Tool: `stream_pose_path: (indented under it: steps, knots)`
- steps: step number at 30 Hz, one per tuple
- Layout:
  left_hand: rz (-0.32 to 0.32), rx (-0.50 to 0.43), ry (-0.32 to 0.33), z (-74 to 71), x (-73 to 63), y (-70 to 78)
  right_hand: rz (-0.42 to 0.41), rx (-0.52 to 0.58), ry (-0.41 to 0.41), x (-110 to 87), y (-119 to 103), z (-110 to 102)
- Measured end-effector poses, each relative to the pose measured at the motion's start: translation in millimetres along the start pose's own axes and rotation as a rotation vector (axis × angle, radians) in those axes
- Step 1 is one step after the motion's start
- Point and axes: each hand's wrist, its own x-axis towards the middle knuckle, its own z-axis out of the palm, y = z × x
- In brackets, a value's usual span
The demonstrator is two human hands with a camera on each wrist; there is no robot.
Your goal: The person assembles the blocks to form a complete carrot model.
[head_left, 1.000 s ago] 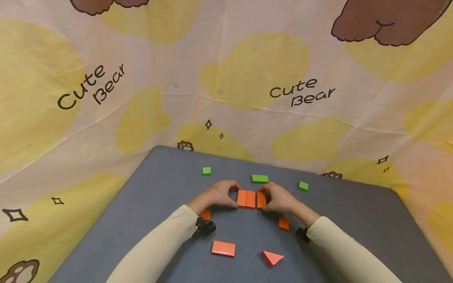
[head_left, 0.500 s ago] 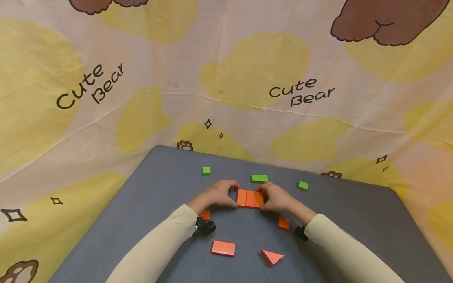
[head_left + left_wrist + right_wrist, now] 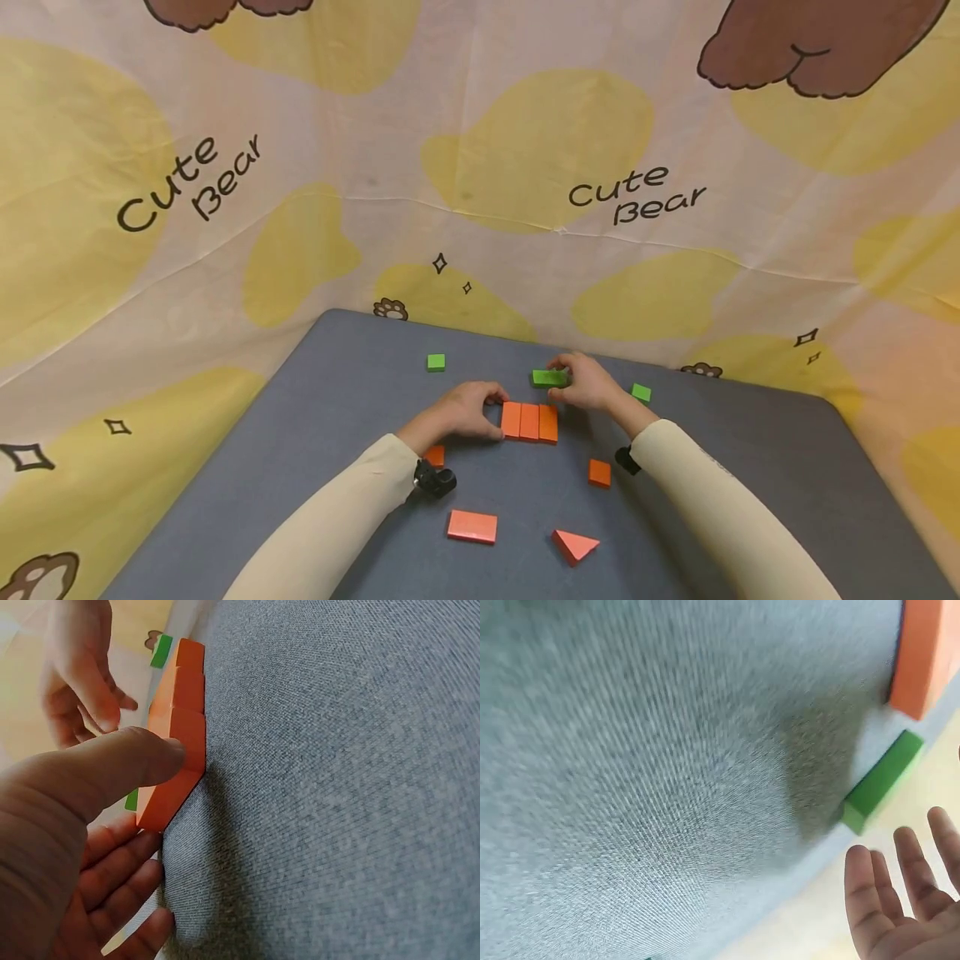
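Observation:
Three orange blocks stand side by side in a row on the grey table point(image 3: 315, 433). My left hand point(image 3: 467, 410) holds the leftmost orange block point(image 3: 511, 420); in the left wrist view its thumb presses the near end of that block point(image 3: 193, 742), with the fingers at the other end. My right hand point(image 3: 588, 383) is spread over the right end of the long green block point(image 3: 549, 379), just behind the row. In the right wrist view its fingers are extended beside the green block point(image 3: 885, 776) and hold nothing.
Small green blocks lie at back left point(image 3: 436, 362) and back right point(image 3: 641, 392). Small orange blocks sit by the left wrist point(image 3: 435, 455) and right forearm point(image 3: 599, 472). Nearer are a pink rectangular block point(image 3: 472, 527) and a pink triangular block point(image 3: 576, 546). A patterned cloth point(image 3: 510, 167) surrounds the table.
My right hand slid the rightmost orange block left against the other two, then let go and moved back to the long green block. The left hand has stayed put.

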Motion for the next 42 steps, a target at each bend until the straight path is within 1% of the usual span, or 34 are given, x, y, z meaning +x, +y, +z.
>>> stream_pose_path:
  steps: [3,8,14,23,32,36,42]
  knots:
    - [-0.002,0.01,0.004,0.6,0.1,-1.1,0.001,-0.006,0.001,9.0,6,3]
    - [0.003,0.011,0.011,0.1,-1.0,-0.3,-0.009,-0.021,0.001,18.2,14,7]
    - [0.001,-0.004,0.013,-1.3,-2.8,0.8,-0.014,-0.019,0.006,24.0,15,9]
    - [0.002,-0.014,0.02,-1.4,-4.9,1.5,-0.022,-0.034,-0.001,24.1,10,7]
    - [0.011,-0.003,0.012,0.1,-2.7,1.5,-0.038,0.008,0.008,21.7,15,7]
    - [0.006,-0.01,0.01,0.3,-2.1,0.8,-0.054,0.042,0.004,18.7,8,4]
    - [0.005,-0.026,0.013,-0.6,-1.7,0.3,-0.047,0.07,-0.05,13.9,-4,5]
